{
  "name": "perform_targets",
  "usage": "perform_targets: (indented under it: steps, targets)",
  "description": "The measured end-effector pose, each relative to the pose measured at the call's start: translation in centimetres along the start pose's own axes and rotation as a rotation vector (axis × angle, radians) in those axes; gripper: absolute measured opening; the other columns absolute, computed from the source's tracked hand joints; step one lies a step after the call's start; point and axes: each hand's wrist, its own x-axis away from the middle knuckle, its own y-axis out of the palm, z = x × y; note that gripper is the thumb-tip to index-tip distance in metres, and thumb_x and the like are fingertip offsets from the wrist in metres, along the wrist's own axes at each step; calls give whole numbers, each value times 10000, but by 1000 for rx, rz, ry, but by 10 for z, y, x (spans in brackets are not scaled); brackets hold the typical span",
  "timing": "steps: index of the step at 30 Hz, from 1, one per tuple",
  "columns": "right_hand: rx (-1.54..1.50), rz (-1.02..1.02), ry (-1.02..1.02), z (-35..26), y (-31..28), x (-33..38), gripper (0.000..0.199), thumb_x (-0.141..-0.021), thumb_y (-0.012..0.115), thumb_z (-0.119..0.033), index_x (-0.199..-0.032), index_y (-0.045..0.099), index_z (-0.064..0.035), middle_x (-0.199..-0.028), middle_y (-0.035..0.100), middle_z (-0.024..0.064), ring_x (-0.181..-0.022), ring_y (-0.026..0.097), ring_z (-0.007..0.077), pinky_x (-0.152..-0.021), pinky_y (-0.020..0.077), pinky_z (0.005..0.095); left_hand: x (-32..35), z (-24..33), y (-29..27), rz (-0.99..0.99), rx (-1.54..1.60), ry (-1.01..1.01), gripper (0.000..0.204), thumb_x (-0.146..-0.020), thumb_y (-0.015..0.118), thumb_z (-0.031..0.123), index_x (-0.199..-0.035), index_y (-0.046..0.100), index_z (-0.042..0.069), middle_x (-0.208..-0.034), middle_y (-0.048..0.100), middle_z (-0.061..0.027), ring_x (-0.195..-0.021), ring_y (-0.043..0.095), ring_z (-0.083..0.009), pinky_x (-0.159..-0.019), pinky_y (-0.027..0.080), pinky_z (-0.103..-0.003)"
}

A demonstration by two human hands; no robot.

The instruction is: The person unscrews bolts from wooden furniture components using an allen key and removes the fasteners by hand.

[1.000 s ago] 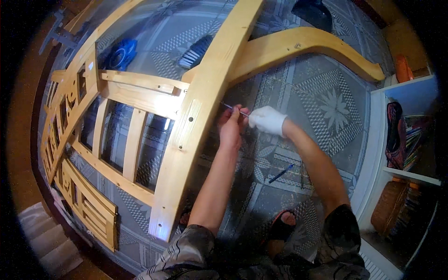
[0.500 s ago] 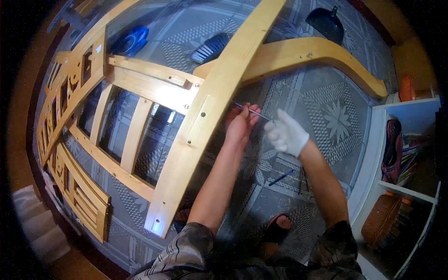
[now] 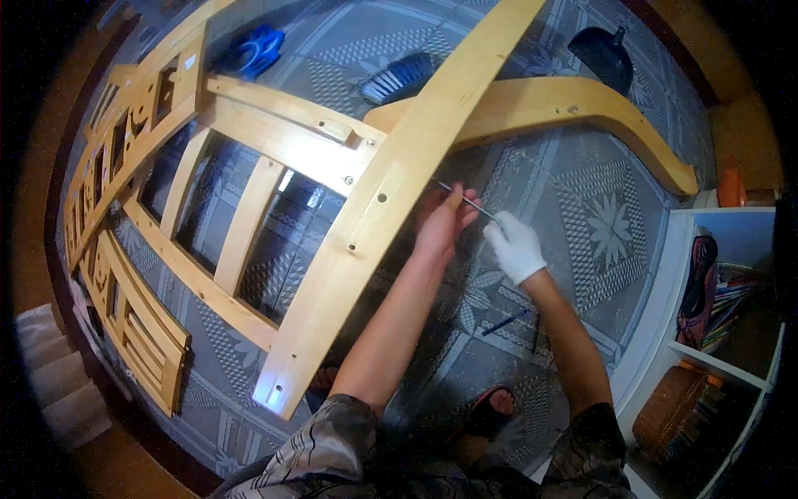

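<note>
The bare left hand [image 3: 442, 224] is partly curled, thumb and fingers gripping a thin metal rod [image 3: 471, 203] close to the edge of a broad wooden plank [image 3: 337, 279]. The right hand [image 3: 514, 249], in a white knit-looking glove, is bent inward with its fingertips pinched on the rod's other end — the palm is turned away, so how tightly it grips cannot be told.

The rod is slim, straight and greyish, slanting from the plank's right-hand side down to the glove. Its far tip meets the plank's edge in this view; whether it enters the wood is hidden.

The plank is pale yellow wood with a smooth, glossy face, visible grain and several small round holes. It runs diagonally through the middle of the scene, bowed by the lens. On its left, a rail [image 3: 278, 141] and upright slats [image 3: 249, 220] join it in an open, ladder-like frame; to its upper right a thick, curved wooden piece [image 3: 573, 101] arches out and down — rounded, with small holes along its side.

Beneath lies a grey floor [image 3: 549, 274] patterned with pale flowers and dotted diamonds. A slim blue tool [image 3: 505, 322] lies on it, near the right forearm.
</note>
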Motion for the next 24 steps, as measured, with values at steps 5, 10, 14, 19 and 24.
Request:
perform_targets:
  steps: [5, 10, 14, 19, 24]
  targets:
    - [-36, 178, -96, 4, 10, -5, 389, -866, 521, -426, -899, 564, -41, -701, 591, 131, -590, 554, 317, -545, 447, 382, -7, -3, 3, 11, 48, 1, 229, -936, 495, 182, -1094, 493, 17, -1009, 603, -134, -947, 612, -245, -792, 530, -319]
    - [-1308, -405, 846, 25, 8, -6, 505, -903, 395, -546, -844, 561, -73, -620, 525, 50, -444, 445, 173, -361, 311, 291, -10, -6, 0, 7, 63, 17, 223, -936, 500, 189, -1081, 500, 19, -995, 611, -123, -931, 618, -227, -779, 524, -317]
    - [-1923, -634, 828, 26, 8, -11, 428, -919, 396, -489, -800, 550, -108, -541, 320, -33, -423, 276, 103, -342, 196, 239, -10, -7, -1, -7, 42, 28, 210, -940, 496, 193, -1063, 514, 24, -987, 616, -118, -920, 624, -218, -767, 523, -309]
    - [-1692, -296, 753, 5, 9, -20, 191, -899, 471, -249, -894, 566, -83, -601, 434, -2, -463, 368, 122, -398, 306, 244, -5, -4, 3, -9, 32, 35, 217, -949, 463, 180, -1101, 504, 31, -1044, 607, -126, -957, 614, -229, -801, 515, -314]
    - [-730, -23, 361, -6, -1, -3, 170, -896, 483, -193, -940, 571, -54, -733, 565, 42, -546, 502, 161, -482, 408, 278, -3, -2, 3, 29, 59, 26, 217, -952, 450, 162, -1124, 491, 37, -1055, 604, -131, -957, 614, -232, -792, 523, -322]
